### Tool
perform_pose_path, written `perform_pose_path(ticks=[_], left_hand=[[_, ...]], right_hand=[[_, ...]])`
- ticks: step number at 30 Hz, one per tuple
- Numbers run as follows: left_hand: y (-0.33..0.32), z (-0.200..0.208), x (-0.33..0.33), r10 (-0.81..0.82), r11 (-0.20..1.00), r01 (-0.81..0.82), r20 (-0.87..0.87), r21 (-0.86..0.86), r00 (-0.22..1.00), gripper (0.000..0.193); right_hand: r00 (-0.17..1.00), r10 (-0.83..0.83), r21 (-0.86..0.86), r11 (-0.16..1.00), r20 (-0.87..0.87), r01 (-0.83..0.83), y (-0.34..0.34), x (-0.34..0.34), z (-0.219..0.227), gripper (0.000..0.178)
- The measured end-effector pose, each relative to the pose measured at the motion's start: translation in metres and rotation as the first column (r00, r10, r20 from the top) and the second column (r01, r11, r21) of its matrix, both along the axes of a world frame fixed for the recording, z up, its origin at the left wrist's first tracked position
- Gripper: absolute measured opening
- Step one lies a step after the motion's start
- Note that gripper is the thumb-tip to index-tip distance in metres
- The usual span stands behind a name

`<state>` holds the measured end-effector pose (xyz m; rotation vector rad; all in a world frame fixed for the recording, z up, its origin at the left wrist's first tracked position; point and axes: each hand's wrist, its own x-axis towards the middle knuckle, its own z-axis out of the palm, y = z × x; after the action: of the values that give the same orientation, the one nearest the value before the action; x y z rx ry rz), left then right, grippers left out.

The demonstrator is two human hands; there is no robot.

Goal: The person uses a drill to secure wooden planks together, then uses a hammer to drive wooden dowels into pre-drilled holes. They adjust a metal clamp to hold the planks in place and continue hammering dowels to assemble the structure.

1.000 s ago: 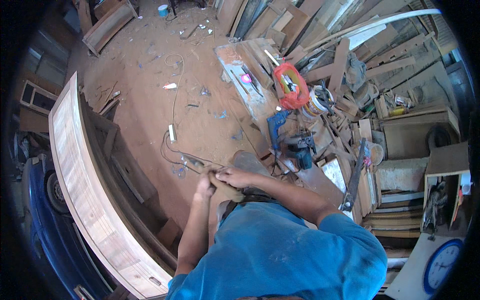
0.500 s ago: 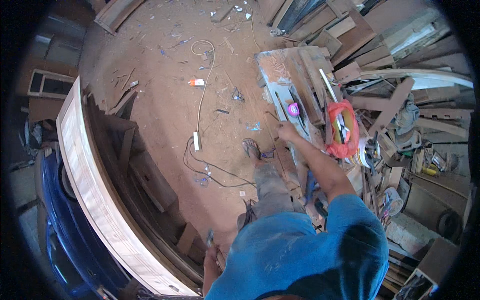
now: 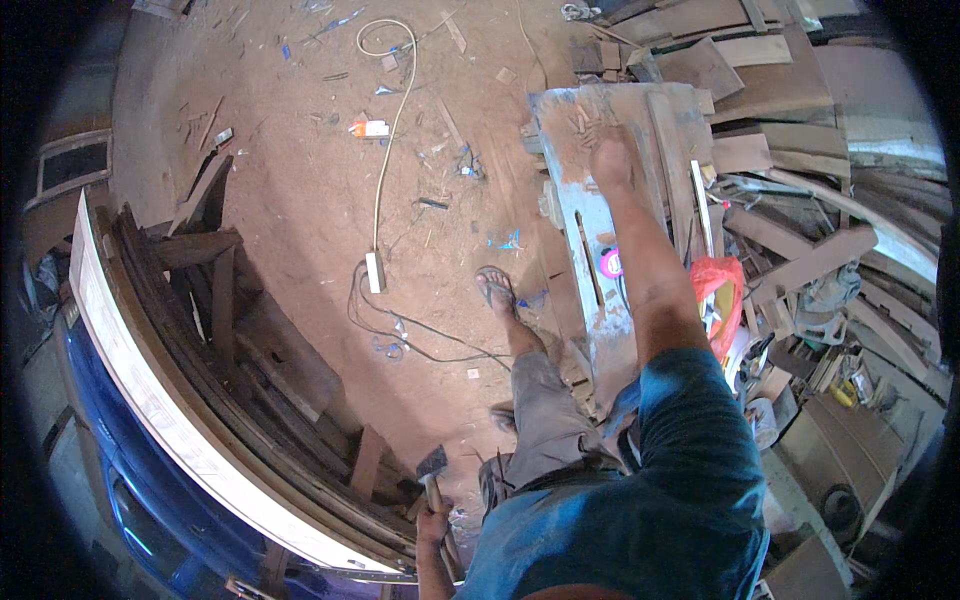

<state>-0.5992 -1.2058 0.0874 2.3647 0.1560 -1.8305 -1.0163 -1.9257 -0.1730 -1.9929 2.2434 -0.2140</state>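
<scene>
My left hand (image 3: 432, 525) hangs low beside my hip and grips the wooden handle of a hammer (image 3: 432, 470), its dark head pointing up and away from me. My right arm stretches far forward, and my right hand (image 3: 610, 157) rests among small scattered nails on the top of a worn blue-grey wooden bench (image 3: 592, 260). Whether its fingers hold anything I cannot tell. My sandalled foot (image 3: 496, 290) stands on the dirt floor just left of the bench.
A long pale wooden panel (image 3: 150, 390) on a dark curved frame runs along my left. A white cable with a socket strip (image 3: 375, 272) lies on the littered dirt floor. Stacked planks (image 3: 790, 270), an orange bag (image 3: 722, 290) and tools crowd the right.
Both hands were together in front of me a second ago. Since then my left hand has dropped to my side with the hammer and my right hand has reached out onto the bench.
</scene>
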Motion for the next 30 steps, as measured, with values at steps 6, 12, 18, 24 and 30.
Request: perform_pose_path(ticks=[6,12,18,24,30], left_hand=[[-0.1,-0.009,-0.011,0.077,0.986,-0.064,0.086,-0.153,0.993,0.032],[-0.115,-0.001,-0.012,-0.104,0.959,0.155,0.214,-0.238,0.971,0.039],[-0.034,-0.018,-0.016,-0.1,0.993,0.106,0.107,-0.047,0.989,0.047],[-0.012,0.03,-0.064,0.076,0.997,-0.077,0.261,-0.008,0.962,0.063],[0.095,0.054,-0.094,0.516,0.844,-0.474,0.138,-0.249,0.846,0.04]], right_hand=[[0.962,0.215,0.356,0.923,-0.168,-0.144,-0.019,0.012,0.002,0.037],[0.966,0.208,0.307,0.939,-0.153,-0.153,-0.008,0.01,0.001,0.034],[0.981,0.014,0.033,0.999,0.196,-0.021,0.021,0.014,0.021,0.021],[0.028,-0.361,0.361,0.933,0.932,-0.009,0.107,0.107,0.109,0.025],[-0.394,-0.432,0.232,0.857,0.811,-0.461,0.256,0.229,0.285,0.029]])
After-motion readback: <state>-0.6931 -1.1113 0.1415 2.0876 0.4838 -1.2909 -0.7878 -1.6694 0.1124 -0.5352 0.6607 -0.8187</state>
